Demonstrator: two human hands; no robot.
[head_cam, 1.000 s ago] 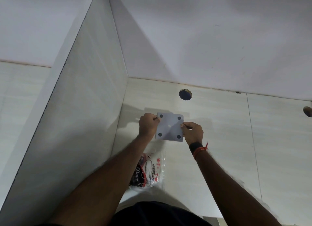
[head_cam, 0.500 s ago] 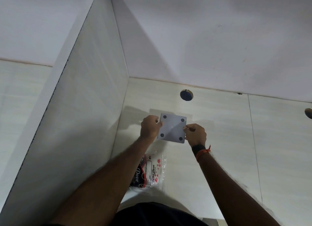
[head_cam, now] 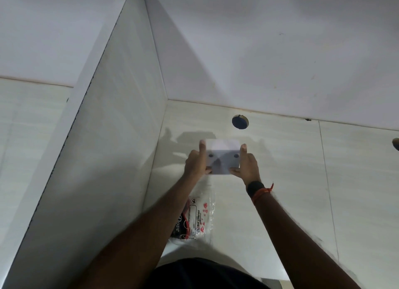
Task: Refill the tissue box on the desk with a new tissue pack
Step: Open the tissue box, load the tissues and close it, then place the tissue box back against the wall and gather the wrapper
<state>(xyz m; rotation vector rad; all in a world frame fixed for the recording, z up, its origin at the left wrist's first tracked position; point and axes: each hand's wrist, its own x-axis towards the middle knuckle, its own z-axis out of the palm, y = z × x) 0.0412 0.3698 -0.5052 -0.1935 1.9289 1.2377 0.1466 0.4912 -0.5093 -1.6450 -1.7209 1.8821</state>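
A small white square tissue box [head_cam: 222, 157] is held above the desk, blurred by motion, its underside with dark round feet facing me. My left hand [head_cam: 195, 163] grips its left side with the forefinger pointing up along the edge. My right hand [head_cam: 248, 163] grips its right side the same way, thumb under the lower edge. A clear plastic tissue pack [head_cam: 197, 217] with red and black print lies on the desk near my body, partly hidden by my left forearm.
The pale desk [head_cam: 280, 181] sits in a corner, with a white partition [head_cam: 103, 148] on the left and a white wall behind. A round cable hole [head_cam: 240, 122] lies behind the box, another [head_cam: 396, 143] at the right edge.
Both hands shifted their grip: forefingers now stretch up along the box's sides. The box has tilted, so only the two lower feet show, and it looks blurred.
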